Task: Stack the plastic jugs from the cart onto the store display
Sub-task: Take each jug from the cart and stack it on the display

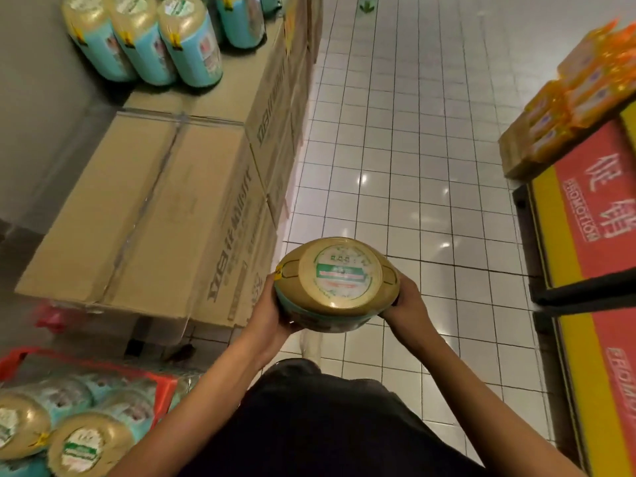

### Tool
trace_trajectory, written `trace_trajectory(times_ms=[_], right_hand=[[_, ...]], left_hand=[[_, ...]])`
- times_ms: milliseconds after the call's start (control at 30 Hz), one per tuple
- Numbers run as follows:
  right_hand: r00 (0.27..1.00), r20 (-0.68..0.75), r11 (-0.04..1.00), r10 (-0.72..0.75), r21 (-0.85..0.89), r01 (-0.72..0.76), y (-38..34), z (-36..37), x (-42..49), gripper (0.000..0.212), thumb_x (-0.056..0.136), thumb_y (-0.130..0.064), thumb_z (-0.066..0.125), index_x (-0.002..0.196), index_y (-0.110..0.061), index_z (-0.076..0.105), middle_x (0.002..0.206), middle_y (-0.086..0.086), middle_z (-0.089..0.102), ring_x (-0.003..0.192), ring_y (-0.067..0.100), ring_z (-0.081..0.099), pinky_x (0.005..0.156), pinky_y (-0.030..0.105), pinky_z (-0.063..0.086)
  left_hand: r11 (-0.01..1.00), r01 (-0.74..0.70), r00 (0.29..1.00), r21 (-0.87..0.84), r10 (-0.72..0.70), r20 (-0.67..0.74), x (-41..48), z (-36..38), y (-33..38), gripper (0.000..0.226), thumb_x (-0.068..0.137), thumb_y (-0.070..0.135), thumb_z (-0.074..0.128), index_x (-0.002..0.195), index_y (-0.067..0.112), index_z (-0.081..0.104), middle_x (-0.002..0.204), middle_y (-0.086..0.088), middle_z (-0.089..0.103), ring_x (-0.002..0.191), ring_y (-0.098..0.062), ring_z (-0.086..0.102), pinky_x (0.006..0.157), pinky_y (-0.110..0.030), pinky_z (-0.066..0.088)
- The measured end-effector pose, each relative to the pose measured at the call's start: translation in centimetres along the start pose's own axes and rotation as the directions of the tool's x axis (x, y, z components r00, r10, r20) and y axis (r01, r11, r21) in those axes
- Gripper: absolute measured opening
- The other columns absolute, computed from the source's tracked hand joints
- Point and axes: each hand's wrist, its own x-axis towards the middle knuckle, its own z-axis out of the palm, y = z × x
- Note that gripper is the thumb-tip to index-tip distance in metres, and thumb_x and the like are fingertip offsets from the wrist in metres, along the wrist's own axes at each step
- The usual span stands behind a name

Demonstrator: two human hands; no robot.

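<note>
Jugs on the display [165, 43] are few for now: they lie in a row at the far end of the cardboard boxes [155, 208], and the wide near box top carries none. At the lower left, the red cart [161, 383] has several jugs in the cart [86, 445] waiting. The held jug [339, 284] hangs over the tiled floor [413, 149], between cart and display, bottom turned upward. The left hand [272, 311] and right hand [406, 301] grip its two sides, fingers curled round it. I judge that most of the stacking is left.
</note>
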Motion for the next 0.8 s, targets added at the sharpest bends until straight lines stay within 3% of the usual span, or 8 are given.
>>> trace_trajectory(times_ms=[167,300,433,600,700,800], right_hand=[[1.0,-0.019,1.0,0.02,-0.018,-0.02,-0.9,-1.5,7.2,0.04,0.087,-0.007,0.078,0.108,-0.04,0.071,0.106,-0.016,0.077,0.102,0.008,0.072,0.083,0.016,0.057],[0.999,-0.024,0.999,0.021,-0.032,-0.022,-2.1,-2.7,12.4,0.044,0.085,-0.015,0.075,0.105,-0.053,0.072,0.105,-0.019,0.076,0.102,0.006,0.072,0.084,0.017,0.057],[0.999,0.003,0.999,0.043,-0.018,-0.043,-1.7,-4.5,18.1,0.043,0.086,-0.008,0.078,0.115,-0.038,0.07,0.112,-0.014,0.077,0.107,0.01,0.071,0.09,0.022,0.059],[0.996,0.08,0.999,0.047,-0.028,-0.045,-1.2,-7.4,26.0,0.041,0.086,-0.008,0.077,0.116,-0.036,0.07,0.112,-0.012,0.077,0.107,0.01,0.071,0.088,0.021,0.058],[0.991,0.127,0.998,0.039,-0.044,-0.034,-1.1,-9.4,31.4,0.036,0.085,-0.016,0.078,0.118,-0.03,0.072,0.113,-0.007,0.077,0.108,0.014,0.071,0.093,0.034,0.06],[0.976,0.216,0.998,0.032,-0.057,-0.021,-2.1,-10.9,37.1,0.044,0.087,-0.015,0.078,0.119,-0.044,0.071,0.116,-0.012,0.076,0.112,0.012,0.07,0.096,0.035,0.059]], left_hand=[[1.0,0.021,1.0,0.014,-0.021,0.018,6.6,1.5,5.4,0.05,0.097,0.067,0.042,0.122,0.038,0.074,0.128,-0.002,0.073,0.126,-0.027,0.062,0.089,-0.045,0.06],[0.999,0.034,0.999,-0.012,-0.033,0.029,11.0,2.7,8.8,0.051,0.102,0.063,0.04,0.128,0.032,0.071,0.132,-0.005,0.07,0.125,-0.028,0.064,0.089,-0.047,0.059],[0.998,0.047,0.999,-0.046,-0.047,-0.011,15.4,4.3,11.2,0.05,0.104,0.062,0.038,0.125,0.033,0.073,0.13,-0.005,0.072,0.121,-0.027,0.067,0.085,-0.046,0.06],[0.997,0.039,0.998,-0.062,-0.042,-0.045,20.9,6.9,14.3,0.049,0.099,0.067,0.041,0.122,0.039,0.074,0.127,0.001,0.073,0.118,-0.023,0.069,0.084,-0.044,0.061],[0.996,0.03,0.997,-0.088,-0.037,-0.074,24.1,8.7,16.4,0.052,0.097,0.071,0.04,0.124,0.04,0.073,0.128,0.002,0.073,0.119,-0.023,0.068,0.083,-0.044,0.061],[0.991,0.029,0.99,-0.128,-0.045,-0.13,27.2,10.2,18.8,0.056,0.099,0.072,0.036,0.124,0.039,0.073,0.127,0.0,0.073,0.122,-0.028,0.065,0.079,-0.048,0.061]])
